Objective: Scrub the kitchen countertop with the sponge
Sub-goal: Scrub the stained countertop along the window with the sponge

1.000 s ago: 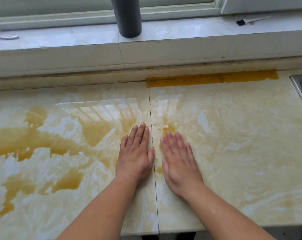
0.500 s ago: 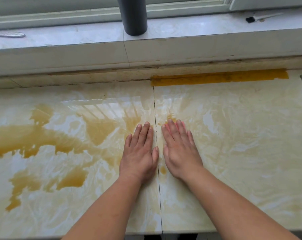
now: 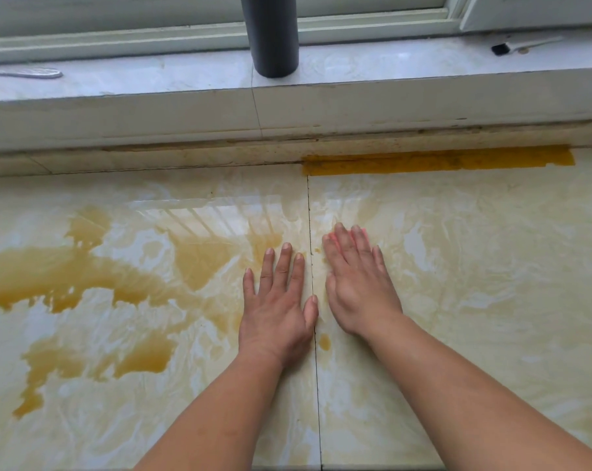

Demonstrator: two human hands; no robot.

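Marbled cream countertop fills my view under a window ledge, with one tile seam running near to far through the middle. Far left on the ledge lies a pale flat utensil; on the left tile, amber stains spread wide. A dark cylinder stands on the ledge at centre.

My left hand lies flat just left of the seam, palm down, fingers loosely spread, grasping nothing. My right hand lies flat just right of it, fingers together and angled far-left, likewise empty as far as I can tell, though its fingertips show a blurred pinkish edge I cannot read. A yellow strip runs along the far edge of the right tile, and a small brush sits on the far-right ledge.

The sponge is nowhere in view, so I cannot say which way it lies from either hand; I judge finding it comes first.

Compared with a second ago, both hands have slid farther from me along the seam, the right leading, and my view has shifted left
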